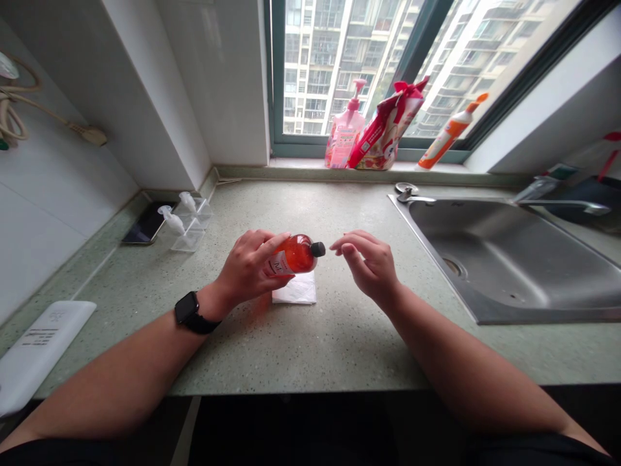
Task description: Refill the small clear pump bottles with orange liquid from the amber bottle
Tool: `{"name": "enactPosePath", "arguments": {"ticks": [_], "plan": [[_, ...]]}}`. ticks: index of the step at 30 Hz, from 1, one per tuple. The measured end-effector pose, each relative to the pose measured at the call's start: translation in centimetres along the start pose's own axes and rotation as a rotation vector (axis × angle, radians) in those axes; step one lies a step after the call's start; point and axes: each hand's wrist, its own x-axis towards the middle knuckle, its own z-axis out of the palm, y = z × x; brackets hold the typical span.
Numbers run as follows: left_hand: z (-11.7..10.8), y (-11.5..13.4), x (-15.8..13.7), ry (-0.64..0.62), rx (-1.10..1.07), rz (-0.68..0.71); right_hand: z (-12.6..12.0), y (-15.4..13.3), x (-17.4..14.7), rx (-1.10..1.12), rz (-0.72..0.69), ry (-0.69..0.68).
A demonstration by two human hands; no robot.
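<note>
My left hand is wrapped round a bottle of orange-red liquid with a white label. The bottle is tilted, its black cap pointing right. Just right of the cap is my right hand, fingers loosely bent and spread from the thumb, with nothing in them and a small gap to the cap. Below the bottle a folded white tissue lies on the counter, partly hidden. Two clear pump dispensers with white pump heads stand to the left.
A phone and a white flat device lie on the speckled counter at left. A steel sink is at right. On the windowsill stand a pink pump bottle, a red pouch and an orange bottle.
</note>
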Motion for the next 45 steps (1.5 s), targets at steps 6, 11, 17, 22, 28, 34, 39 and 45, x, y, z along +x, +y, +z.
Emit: {"name": "enactPosePath", "arguments": {"ticks": [6, 11, 17, 22, 28, 34, 39, 45], "plan": [[0.1, -0.1, -0.1, -0.007, 0.027, 0.029, 0.2, -0.3, -0.2, -0.081, -0.134, -0.102], [0.1, 0.0, -0.1, -0.010, 0.011, 0.022, 0.1, 0.0, -0.2, -0.128, -0.102, -0.054], [0.1, 0.0, -0.1, -0.022, 0.007, 0.036, 0.5, -0.2, -0.1, -0.098, -0.229, -0.142], [0.1, 0.7, 0.0, -0.032, 0.009, 0.052, 1.1, 0.0, -0.5, -0.178, -0.181, -0.075], [0.4, 1.5, 0.0, -0.059, 0.033, 0.058, 1.7, -0.6, -0.9, -0.381, -0.070, -0.095], [-0.4, 0.9, 0.3, 0.012, 0.012, 0.010, 1.6, -1.2, -0.9, -0.186, 0.084, -0.126], [-2.0, -2.0, 0.8, 0.196, -0.051, -0.199, 1.6, -0.8, -0.9, -0.116, 0.132, -0.175], [-2.4, -7.4, 0.2, 0.339, -0.083, -0.500, 1.8, -0.1, -1.2, -0.158, 0.143, -0.223]]}}
